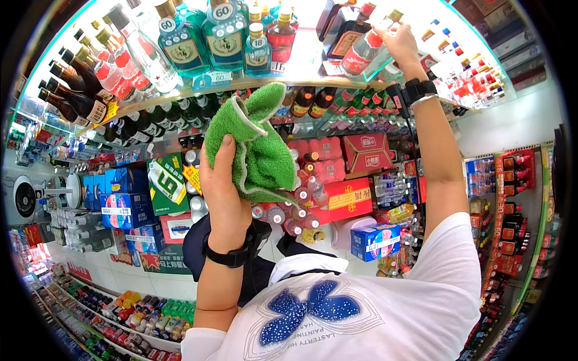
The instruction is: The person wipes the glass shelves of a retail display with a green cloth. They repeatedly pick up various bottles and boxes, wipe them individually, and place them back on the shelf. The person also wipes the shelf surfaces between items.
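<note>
My left hand [228, 189] grips a crumpled green terry cloth [262, 149] with a pale stitched edge, in front of the shelves. My right hand [401, 43] reaches up to the lit top shelf and holds a clear glass bottle [363, 52] with a red label near its gold cap. That bottle leans, its base at the shelf's front edge. Beside it stands a dark square bottle [345, 40] with an orange label. Teal glass bottles [226, 38] and a small red bottle [282, 36] stand farther left on the same shelf.
The wooden shelf edge [289, 82] runs across above a lower row of bottles [311, 101]. Red cartons [366, 153], blue boxes [375, 241] and drink bottles crowd the floor below. A white fan [25, 198] stands at left. More stocked shelves [510, 203] line the right.
</note>
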The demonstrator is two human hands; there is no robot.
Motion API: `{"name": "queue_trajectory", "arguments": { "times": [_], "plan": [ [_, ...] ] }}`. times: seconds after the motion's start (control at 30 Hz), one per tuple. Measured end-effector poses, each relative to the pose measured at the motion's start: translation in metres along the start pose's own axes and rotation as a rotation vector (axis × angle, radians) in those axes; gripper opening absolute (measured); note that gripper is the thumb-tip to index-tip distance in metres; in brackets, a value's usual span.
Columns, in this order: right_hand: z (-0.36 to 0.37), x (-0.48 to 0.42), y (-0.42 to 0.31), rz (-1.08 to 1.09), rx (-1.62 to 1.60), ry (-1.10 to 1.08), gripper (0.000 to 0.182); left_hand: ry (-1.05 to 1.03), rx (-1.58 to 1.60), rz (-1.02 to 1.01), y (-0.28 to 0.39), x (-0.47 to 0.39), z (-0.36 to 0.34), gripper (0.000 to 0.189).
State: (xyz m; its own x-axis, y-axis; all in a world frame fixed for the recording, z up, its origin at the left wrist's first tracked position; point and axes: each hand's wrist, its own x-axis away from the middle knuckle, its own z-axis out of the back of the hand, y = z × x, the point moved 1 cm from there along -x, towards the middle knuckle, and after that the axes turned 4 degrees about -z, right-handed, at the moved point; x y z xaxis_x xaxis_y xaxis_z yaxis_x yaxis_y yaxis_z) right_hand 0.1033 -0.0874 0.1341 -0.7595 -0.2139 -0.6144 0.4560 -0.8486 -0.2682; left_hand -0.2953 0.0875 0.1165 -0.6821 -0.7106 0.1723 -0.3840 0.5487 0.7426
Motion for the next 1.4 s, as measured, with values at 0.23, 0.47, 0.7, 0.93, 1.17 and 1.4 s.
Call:
{"name": "queue_trajectory", "arguments": {
  "times": [0.23, 0.47, 0.7, 0.93, 1.17, 1.4],
  "plan": [
    [0.018, 0.141, 0.003, 0.002, -0.366, -0.053, 0.024, 0.023, -0.063, -0.036, 0.001, 0.006, 0.029, 0.034],
    [-0.075, 0.349, 0.095, -0.39, -0.303, -0.855, 0.018, 0.108, -0.117, 0.017, 0.001, 0.022, 0.06, 0.041],
    [-0.199, 0.482, 0.121, -0.582, -0.189, -1.155, 0.028, 0.196, -0.267, -0.052, 0.001, 0.046, 0.088, 0.043],
    [-0.262, 0.527, 0.124, -0.446, 0.086, -1.298, 0.044, 0.496, -0.972, -0.212, 0.008, 0.107, 0.152, 0.05],
    [-0.292, 0.557, 0.125, -0.428, 0.269, -1.217, 0.04, 0.409, -1.269, -0.272, -0.011, 0.103, 0.158, 0.049],
    [-0.226, 0.568, 0.136, -0.38, 0.192, -1.085, 0.039, 0.405, -0.536, 0.036, -0.034, 0.059, 0.112, 0.044]
  ]
}}
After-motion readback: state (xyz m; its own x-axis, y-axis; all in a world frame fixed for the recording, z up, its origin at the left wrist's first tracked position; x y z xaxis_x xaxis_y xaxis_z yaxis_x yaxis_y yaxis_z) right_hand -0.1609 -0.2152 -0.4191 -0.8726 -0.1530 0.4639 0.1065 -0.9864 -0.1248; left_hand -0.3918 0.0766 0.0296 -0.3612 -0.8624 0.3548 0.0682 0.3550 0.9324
